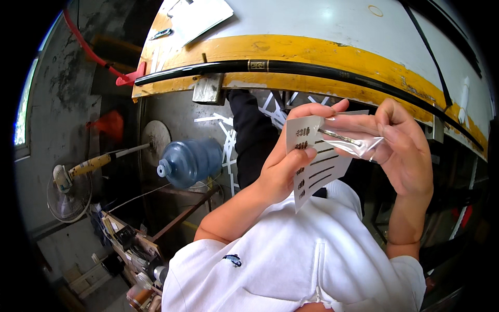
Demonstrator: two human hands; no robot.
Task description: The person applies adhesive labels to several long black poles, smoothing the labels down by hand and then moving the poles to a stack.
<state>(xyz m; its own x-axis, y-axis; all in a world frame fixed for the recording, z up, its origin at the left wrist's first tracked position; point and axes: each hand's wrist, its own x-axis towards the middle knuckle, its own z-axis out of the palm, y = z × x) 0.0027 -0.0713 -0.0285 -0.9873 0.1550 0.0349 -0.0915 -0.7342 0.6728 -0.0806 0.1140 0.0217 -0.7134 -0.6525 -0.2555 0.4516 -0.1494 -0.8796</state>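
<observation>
In front of my chest, my left hand (pixel 280 174) grips a white sheet (pixel 305 179) between thumb and fingers. The sheet carries a column of small dark emblems and several dark lines, like a sticker sheet. My right hand (pixel 408 148) pinches a piece of clear plastic film (pixel 368 148) close to the sheet's right side. A thin metallic-looking strip (pixel 340 137) shows at the film, reaching toward the sheet; whether it is stuck to the film cannot be made out. Beyond both hands, a long glossy black rod (pixel 322 68) with a gold-edged band lies along the table's near edge.
The worktable (pixel 291 46) has a worn yellow border. On it are papers (pixel 200 21), a utility knife (pixel 160 34) and a rubber band (pixel 375 11). A metal block (pixel 209 89) juts from its edge. At left stand a blue water jug (pixel 195 160) and a fan (pixel 69 195); white strips (pixel 228 140) litter the floor.
</observation>
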